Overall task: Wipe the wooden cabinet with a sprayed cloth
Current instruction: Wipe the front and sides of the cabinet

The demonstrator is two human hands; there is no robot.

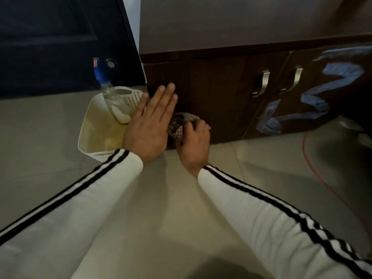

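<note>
**A Checked Cloth on the Dark Cabinet**

The cabinet (pixel 221 93) is dark brown wood with two silver handles (pixel 261 83) and blue scribbles (pixel 314 97) (on its right door). It runs long from left to right, doors facing the person. The right hand (pixel 193 143) curls its fingers round a checked cloth (pixel 178 125), bunched in a ball, low on the cabinet's front near its left end. The left hand (pixel 149 127) holds nothing, fingers straight, at the cabinet's left edge.
</note>
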